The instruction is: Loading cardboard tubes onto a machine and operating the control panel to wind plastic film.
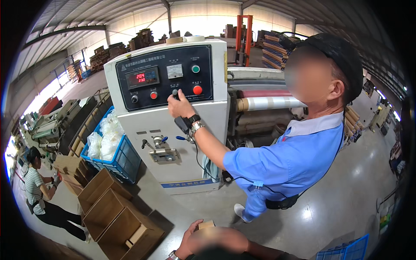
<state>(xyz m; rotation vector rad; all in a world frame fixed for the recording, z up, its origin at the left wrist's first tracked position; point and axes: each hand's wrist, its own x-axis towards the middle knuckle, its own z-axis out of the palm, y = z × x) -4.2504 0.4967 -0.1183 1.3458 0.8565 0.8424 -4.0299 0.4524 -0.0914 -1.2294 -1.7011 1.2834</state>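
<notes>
At the bottom middle, my left hand (189,237), with a watch at the wrist, curls around a small tan piece (207,224). Only the top of that piece shows, so its kind stays unclear. My right hand (237,239) is close against it from the right, its fingers smeared by a blurred patch. Ahead stands a white machine cabinet with a black control panel (186,54). A co-worker in a blue shirt (286,151) has a hand (181,106) on a dark knob (175,92) of that panel, beside a red button (198,90).
Open cardboard boxes (99,190) stand at the lower left. Behind them is a blue crate (123,158) of clear plastic film. Another person (37,186) works at far left. A white roll (273,103) lies in the machine; a blue crate (346,250) sits at lower right.
</notes>
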